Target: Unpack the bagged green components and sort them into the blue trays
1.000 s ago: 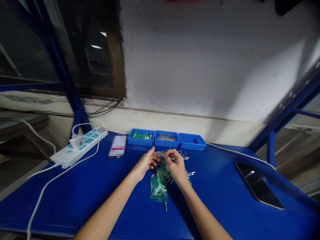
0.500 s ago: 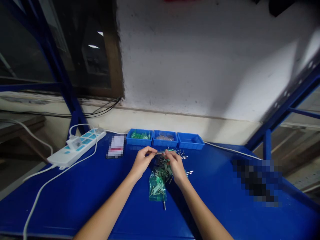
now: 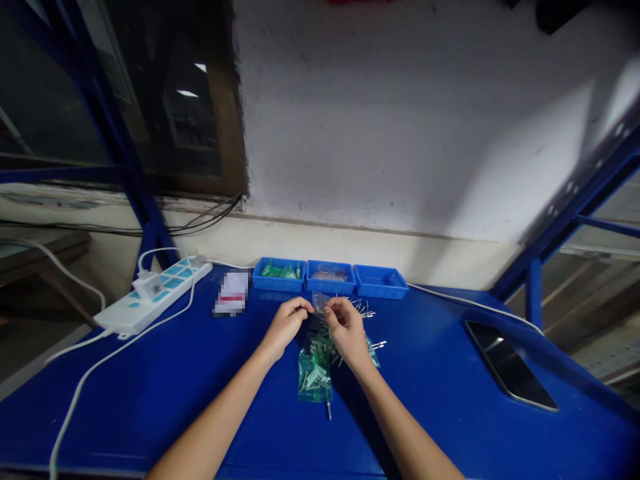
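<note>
My left hand [image 3: 290,325] is closed in a pinch at the left edge of a small clear plastic bag [image 3: 319,301]. My right hand [image 3: 347,328] pinches the same bag from the right, thumb and fingers together. Beneath both hands lies a heap of thin silvery metal pins [image 3: 367,312], which look like blind rivets. A green plastic bag [image 3: 315,381] with several pins in it lies on the near side of the heap, and a single pin [image 3: 329,410] sticks out just below it. My right hand hides part of the heap.
Three blue trays stand along the back: a left tray [image 3: 279,287] with green bags, a middle tray [image 3: 330,287] with clear bags, and a right tray [image 3: 381,291]. A white power strip [image 3: 155,297] with cables lies left, a phone [image 3: 510,367] right, on the blue table [image 3: 225,400].
A clear bag now shows upright between my fingers, where a thin pin-like piece was seen before. My right hand has turned and shifted slightly left; my left hand has barely moved.
</note>
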{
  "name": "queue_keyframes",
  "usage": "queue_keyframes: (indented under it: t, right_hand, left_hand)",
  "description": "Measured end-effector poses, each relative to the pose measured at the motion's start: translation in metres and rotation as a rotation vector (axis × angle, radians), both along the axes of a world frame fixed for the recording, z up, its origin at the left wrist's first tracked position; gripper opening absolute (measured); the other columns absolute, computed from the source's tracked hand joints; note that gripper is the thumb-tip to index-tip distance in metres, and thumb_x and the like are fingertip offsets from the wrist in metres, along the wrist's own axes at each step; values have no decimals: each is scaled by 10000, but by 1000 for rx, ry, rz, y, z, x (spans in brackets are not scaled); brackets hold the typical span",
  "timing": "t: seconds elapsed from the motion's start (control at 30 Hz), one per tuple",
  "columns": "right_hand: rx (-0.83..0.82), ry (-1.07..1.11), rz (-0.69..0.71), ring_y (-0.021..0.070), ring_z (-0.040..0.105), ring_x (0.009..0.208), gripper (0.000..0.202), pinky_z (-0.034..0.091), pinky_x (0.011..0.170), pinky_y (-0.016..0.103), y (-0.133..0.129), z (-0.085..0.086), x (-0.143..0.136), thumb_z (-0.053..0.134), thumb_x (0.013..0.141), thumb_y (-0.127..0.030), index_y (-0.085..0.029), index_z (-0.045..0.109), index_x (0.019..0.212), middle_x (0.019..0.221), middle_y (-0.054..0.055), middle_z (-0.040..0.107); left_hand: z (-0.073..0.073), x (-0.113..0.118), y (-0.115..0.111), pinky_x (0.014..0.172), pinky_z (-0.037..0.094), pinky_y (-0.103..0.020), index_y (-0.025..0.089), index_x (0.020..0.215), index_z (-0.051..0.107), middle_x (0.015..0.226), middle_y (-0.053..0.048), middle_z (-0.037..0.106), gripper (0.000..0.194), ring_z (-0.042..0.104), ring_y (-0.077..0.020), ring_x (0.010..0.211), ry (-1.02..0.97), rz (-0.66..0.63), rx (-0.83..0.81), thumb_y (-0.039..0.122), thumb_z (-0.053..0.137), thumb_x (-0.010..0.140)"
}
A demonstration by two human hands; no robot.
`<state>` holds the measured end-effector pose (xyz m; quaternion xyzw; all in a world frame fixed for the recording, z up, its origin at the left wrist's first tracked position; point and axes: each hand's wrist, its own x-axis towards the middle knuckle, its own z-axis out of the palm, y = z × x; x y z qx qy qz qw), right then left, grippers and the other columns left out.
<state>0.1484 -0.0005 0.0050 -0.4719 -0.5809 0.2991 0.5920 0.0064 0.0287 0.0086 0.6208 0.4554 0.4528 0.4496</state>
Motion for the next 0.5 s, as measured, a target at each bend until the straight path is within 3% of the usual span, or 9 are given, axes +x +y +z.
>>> queue_keyframes:
  t: [0.2,0.37,0.5]
  right_hand:
    - [120,-200,-17,165,544,754,151,412,583,242,-6,6,0,459,763,-137,-195,597,742,825,42,571]
    - [94,-201,-50,182,550,843,266,435,702,287,-4,3,1,412,702,-67,-189,644,744,901,63,563]
    - [-65,-66,-53,207,551,924,215,433,765,306,-1,4,3,470,783,-227,-182,670,716,937,73,574]
  left_hand:
    - [1,0,1,518,273,-236,135,812,645,724,-33,612,371,468,-115,554,-194,-46,-272,447,451,758]
    - [5,1,-2,573,338,-224,161,807,623,682,-1,585,189,494,-117,609,-150,-43,-111,315,593,701]
    - [6,3,-4,672,402,-257,173,781,612,769,-21,606,101,525,-140,676,2,-28,134,249,570,730]
